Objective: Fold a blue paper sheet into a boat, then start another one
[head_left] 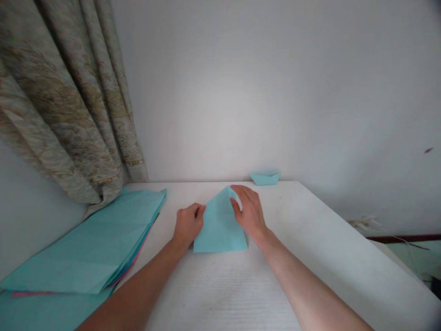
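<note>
A light-blue sheet of folded paper (pixel 220 230) stands tilted up over the white table in front of me, its top narrowing to a peak. My left hand (pixel 189 223) is closed on the sheet's left edge, thumb and fingers pinched together. At the upper right, my right hand (pixel 248 209) grips the paper near its peak, with the thumb and fingers curved around that edge. The straight bottom edge of the paper faces me. What lies behind the sheet is hidden.
A folded light-blue paper boat (pixel 265 179) sits at the table's back edge by the wall. On the left lies a stack of large coloured paper sheets (pixel 93 239), blue on top. A patterned curtain (pixel 79 101) hangs above it. The white table (pixel 317 257) slants away on the right.
</note>
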Available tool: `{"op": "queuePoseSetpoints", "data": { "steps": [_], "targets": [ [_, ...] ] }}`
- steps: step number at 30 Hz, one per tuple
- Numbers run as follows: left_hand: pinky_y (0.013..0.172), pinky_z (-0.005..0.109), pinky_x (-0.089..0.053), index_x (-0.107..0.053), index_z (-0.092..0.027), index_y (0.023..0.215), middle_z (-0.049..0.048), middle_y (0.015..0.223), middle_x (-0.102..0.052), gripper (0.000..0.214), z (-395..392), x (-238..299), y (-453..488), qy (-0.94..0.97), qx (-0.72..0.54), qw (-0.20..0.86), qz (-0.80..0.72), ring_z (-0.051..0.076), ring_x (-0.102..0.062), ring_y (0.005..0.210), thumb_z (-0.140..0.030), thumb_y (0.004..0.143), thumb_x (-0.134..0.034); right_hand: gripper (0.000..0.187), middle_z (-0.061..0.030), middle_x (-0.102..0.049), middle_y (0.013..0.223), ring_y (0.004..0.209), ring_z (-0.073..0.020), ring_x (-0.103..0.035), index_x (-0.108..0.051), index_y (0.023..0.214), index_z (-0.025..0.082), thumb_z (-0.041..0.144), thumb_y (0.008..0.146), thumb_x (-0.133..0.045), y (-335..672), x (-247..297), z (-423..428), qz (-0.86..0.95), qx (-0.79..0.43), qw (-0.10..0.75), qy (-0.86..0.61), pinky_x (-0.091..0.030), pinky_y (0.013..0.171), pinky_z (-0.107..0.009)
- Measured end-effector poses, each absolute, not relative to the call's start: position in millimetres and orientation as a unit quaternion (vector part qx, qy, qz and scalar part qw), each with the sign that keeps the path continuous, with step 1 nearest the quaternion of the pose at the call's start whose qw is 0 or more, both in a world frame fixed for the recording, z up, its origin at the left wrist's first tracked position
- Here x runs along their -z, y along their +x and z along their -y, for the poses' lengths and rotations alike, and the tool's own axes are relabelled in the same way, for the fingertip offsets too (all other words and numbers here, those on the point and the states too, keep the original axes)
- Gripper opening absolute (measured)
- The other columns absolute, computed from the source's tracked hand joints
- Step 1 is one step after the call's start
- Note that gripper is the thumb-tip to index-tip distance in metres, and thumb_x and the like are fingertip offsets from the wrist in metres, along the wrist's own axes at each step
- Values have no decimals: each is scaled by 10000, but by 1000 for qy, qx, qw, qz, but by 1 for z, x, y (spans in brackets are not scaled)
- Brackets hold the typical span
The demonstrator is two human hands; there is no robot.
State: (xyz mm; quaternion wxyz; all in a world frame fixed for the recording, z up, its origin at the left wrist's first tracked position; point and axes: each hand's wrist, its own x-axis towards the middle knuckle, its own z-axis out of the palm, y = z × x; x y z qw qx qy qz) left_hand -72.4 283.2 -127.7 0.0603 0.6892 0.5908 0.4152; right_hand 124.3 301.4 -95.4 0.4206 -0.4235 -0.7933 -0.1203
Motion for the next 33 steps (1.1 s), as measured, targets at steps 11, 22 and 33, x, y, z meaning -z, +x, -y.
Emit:
{"op": "queuePoseSetpoints", "data": {
  "steps": [11,22,33],
  "targets": [
    [602,236,-403,-651,-190,775,6,647,-665,256,-278,128,-69,791,-371,84,-480,135,-599,576,-273,886,-436,220,29,-698,753,849,-161,-564,-671,753,263,177,862,-500,119,99,-302,870,45,277,-406,-21,1062,-482],
    [540,236,-350,-617,-169,672,-4,527,-580,270,-281,129,-76,743,-397,41,-538,127,-530,488,-272,862,-454,253,-85,-679,875,899,-246,-533,-662,856,168,193,879,-411,158,98,-318,653,147,367,-646,-161,984,-504],
    [558,231,-363,-621,-184,729,-7,571,-604,228,-279,126,-71,779,-355,112,-504,133,-550,527,-214,854,-433,170,42,-695,754,933,-176,-532,-672,768,276,289,865,-533,122,99,-301,868,38,257,-423,29,1063,-497]
  ]
}}
